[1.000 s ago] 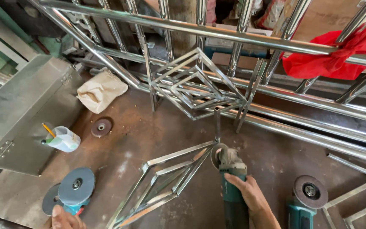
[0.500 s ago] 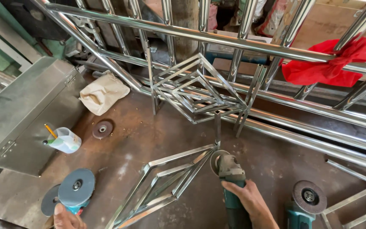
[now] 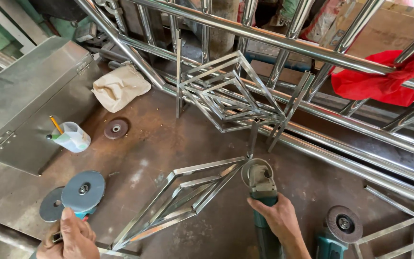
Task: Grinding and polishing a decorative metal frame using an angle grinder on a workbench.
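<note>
My right hand (image 3: 276, 218) grips the teal body of an angle grinder (image 3: 260, 184), whose guarded disc sits at the right tip of a shiny diamond-shaped steel frame (image 3: 180, 201) lying on the floor. My left hand (image 3: 73, 237) rests at the bottom left, fingers curled on the near corner of that frame, right beside a second grinder with a grey flap disc (image 3: 82, 190). A stainless steel railing (image 3: 274, 38) with a diamond ornament (image 3: 226, 91) stands beyond.
A metal box (image 3: 25, 100) lies at left with a plastic cup of pencils (image 3: 72, 136) against it. A loose disc (image 3: 116, 128), a crumpled paper bag (image 3: 120, 85), a red cloth (image 3: 384, 81) on the rail and a third grinder (image 3: 341, 225) at lower right surround the spot.
The view has shifted slightly; my right hand and the grinder have stayed at the frame's tip, and my left hand has come a little further into view at the bottom left.
</note>
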